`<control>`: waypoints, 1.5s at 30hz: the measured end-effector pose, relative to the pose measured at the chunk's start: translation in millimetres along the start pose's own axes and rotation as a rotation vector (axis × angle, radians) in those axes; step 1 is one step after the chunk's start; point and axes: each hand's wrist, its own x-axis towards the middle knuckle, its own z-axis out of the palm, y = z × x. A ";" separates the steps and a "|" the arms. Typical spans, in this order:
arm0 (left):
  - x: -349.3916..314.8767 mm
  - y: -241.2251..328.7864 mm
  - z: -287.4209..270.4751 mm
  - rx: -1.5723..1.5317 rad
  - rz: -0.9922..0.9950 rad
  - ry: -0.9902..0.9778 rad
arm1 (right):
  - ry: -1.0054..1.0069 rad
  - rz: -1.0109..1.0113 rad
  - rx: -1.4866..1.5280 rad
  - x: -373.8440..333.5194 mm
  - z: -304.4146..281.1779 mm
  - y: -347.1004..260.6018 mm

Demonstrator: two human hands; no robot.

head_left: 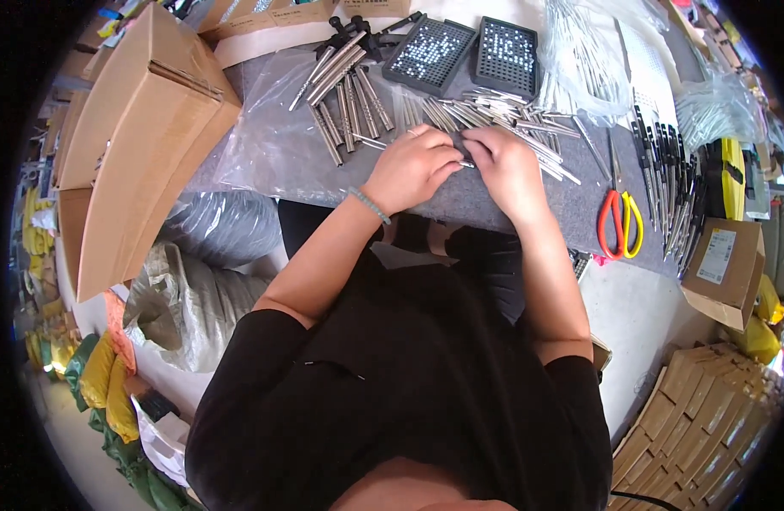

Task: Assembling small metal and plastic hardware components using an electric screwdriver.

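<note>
Both hands meet over the grey cloth of the worktable, their fingers curled. My left hand, with a beaded bracelet at its wrist, is closed around a thin metal rod whose end sticks out on the left. My right hand pinches at what looks like the same rod's other end; the fingers hide most of it. Just beyond the hands lies a loose pile of silvery metal rods. Thicker metal tubes lie to the left on a clear plastic sheet.
Two black perforated trays with small silvery pieces stand at the back. Bagged rods, red-and-yellow-handled scissors and black-and-silver rods lie to the right. A large cardboard box rises at left, a smaller carton at right.
</note>
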 end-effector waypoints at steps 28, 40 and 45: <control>6.4 6.5 2.6 0.043 -0.032 -0.016 | 0.019 0.156 -0.207 -46.7 -38.4 10.2; 6.1 4.4 3.3 0.039 0.003 0.012 | 0.038 0.052 -0.187 -31.1 -17.3 3.0; 5.3 5.7 1.5 0.047 -0.029 -0.030 | 0.104 -0.065 -0.241 -28.0 -13.5 4.7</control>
